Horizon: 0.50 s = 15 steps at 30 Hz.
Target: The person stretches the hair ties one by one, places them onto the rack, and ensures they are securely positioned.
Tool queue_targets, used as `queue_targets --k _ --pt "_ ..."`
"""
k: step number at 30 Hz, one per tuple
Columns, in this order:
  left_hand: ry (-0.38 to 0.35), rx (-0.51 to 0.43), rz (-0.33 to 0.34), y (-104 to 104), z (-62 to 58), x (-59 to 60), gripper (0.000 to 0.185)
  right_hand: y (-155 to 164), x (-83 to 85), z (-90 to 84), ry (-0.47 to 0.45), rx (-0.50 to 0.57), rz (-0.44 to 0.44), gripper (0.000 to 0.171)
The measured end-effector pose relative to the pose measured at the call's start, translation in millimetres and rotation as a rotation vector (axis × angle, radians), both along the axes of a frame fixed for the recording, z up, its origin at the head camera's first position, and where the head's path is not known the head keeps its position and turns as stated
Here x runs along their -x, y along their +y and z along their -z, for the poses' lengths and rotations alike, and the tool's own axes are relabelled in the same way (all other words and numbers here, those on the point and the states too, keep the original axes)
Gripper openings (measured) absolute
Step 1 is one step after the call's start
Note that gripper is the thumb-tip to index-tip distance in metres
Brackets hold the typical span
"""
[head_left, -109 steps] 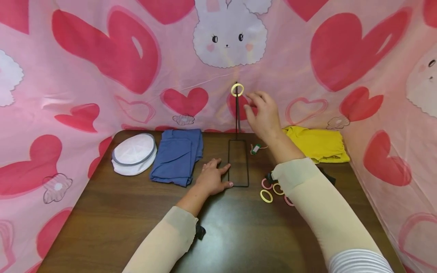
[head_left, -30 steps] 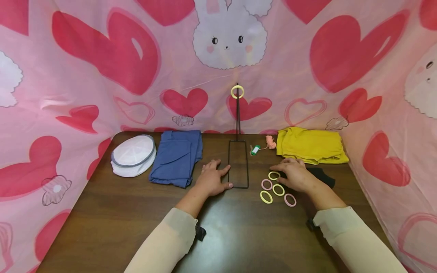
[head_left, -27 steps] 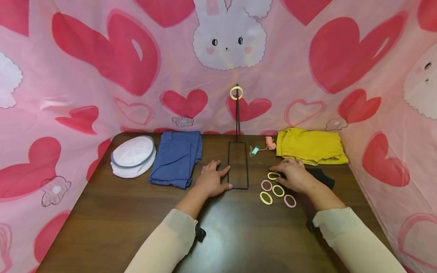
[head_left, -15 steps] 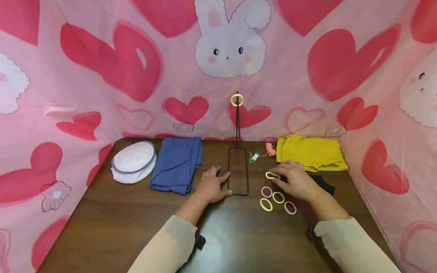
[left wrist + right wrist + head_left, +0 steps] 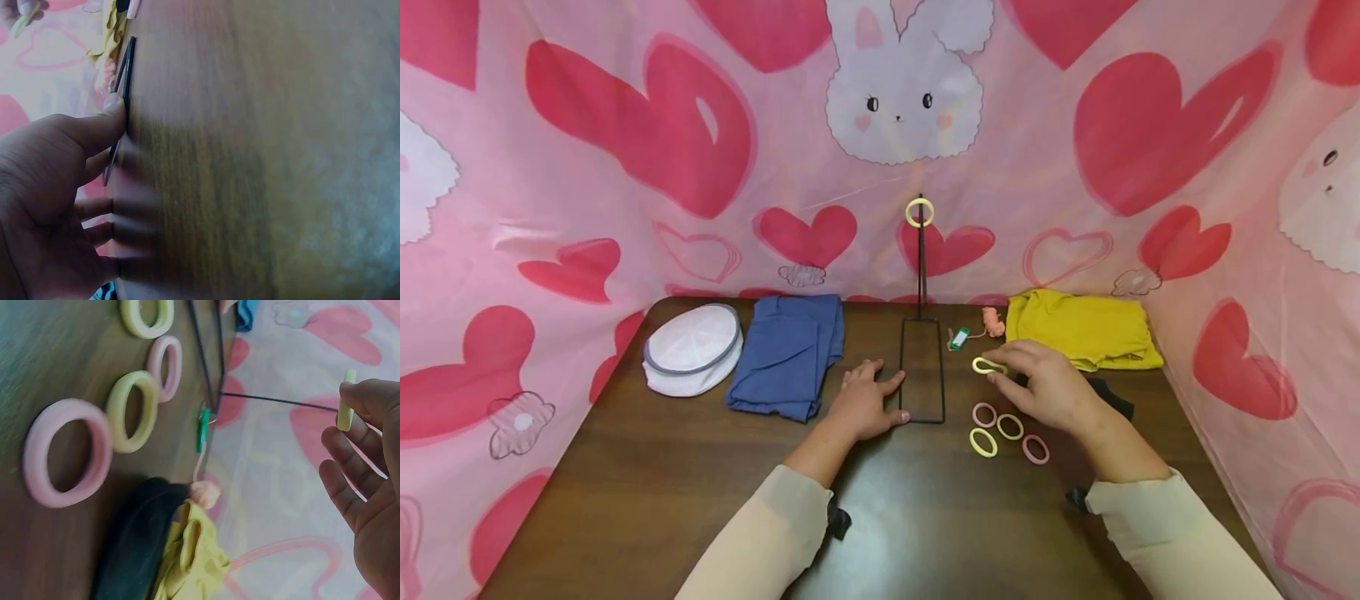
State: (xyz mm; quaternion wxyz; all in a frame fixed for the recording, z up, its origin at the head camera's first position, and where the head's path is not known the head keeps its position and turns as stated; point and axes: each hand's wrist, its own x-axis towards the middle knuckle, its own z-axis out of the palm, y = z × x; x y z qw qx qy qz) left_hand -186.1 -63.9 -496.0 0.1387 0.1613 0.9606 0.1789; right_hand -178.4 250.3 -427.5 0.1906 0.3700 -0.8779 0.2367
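Observation:
My right hand (image 5: 1051, 385) pinches a yellow hair tie (image 5: 345, 412) between thumb and fingertips, raised off the table and squeezed into a narrow loop. Several other hair ties lie on the table just in front of this hand, among them a pink one (image 5: 37, 453) and a yellow one (image 5: 973, 443). My left hand (image 5: 861, 407) rests on the table with fingers spread, its thumb on the near corner of the black wire stand (image 5: 943, 375). Another yellow hair tie (image 5: 908, 214) hangs near the top of the stand's upright rod.
Blue folded cloth (image 5: 790, 358) and a round white mesh item (image 5: 694, 342) lie at the left. Back right are yellow cloth (image 5: 1078, 329), a green key tag (image 5: 958, 338) and a coral yarn bundle (image 5: 993, 322). A black item (image 5: 140, 537) lies beside the right hand.
Earlier my right hand was up beside the rod's top; it came down to the hair ties, pinched a yellow one and lifted it slightly left. The left hand stays on the stand.

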Motion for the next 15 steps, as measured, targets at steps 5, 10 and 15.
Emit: queue_targets --k 5,10,15 --pt "0.015 0.008 -0.004 1 -3.8 6.5 0.076 -9 1.3 -15.5 0.036 0.043 -0.027 0.034" --pt "0.013 0.011 -0.008 0 -5.0 8.4 0.076 -20 -0.8 -26.6 0.076 0.085 -0.057 0.028" --pt "-0.004 0.01 -0.005 -1 -1.2 2.2 0.076 -34 -9.2 -35.4 0.109 0.12 -0.064 0.047"
